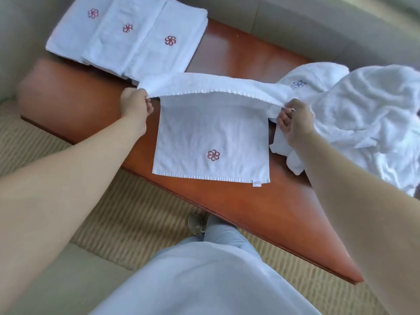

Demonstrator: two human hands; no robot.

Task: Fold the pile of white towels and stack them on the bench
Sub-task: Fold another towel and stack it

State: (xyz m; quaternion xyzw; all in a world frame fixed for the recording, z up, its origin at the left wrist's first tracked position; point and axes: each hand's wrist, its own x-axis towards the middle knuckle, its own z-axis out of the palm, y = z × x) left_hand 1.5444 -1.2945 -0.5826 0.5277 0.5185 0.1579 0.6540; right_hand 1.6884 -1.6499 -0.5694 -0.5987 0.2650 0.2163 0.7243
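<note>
A white towel with a red flower emblem is stretched between my hands above the brown bench. Its near part lies flat on the bench, and its far edge is raised. My left hand pinches the towel's left corner. My right hand pinches the right corner, beside the loose pile of white towels at the right. Three folded towels with red emblems lie overlapping at the bench's far left end.
The bench runs diagonally from far left to near right, with bare wood in front of the towel. Striped beige carpet lies below. My legs in light trousers and one shoe stand at the bench's near edge. Beige upholstery surrounds the bench.
</note>
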